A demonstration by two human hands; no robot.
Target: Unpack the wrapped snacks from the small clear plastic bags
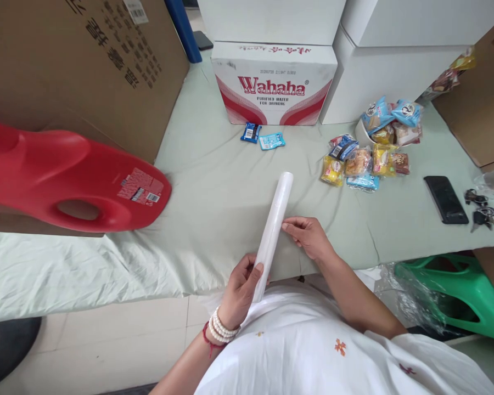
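A long white roll of plastic film (275, 224) lies slanted over the near edge of the pale green table cover (214, 186). My left hand (241, 291) is wrapped round the roll's near end, wearing bead bracelets at the wrist. My right hand (308, 236) pinches at the roll's side near its middle, fingers pressed together on the film's edge.
A pile of snack packets (366, 159) with a white bowl lies at the right, two blue packets (263, 137) near a Wahaha water carton (274, 82). A black phone (445, 198) and keys (481, 211) sit far right. A red plastic stool (74, 175) lies on the left, a green one (456, 291) lower right.
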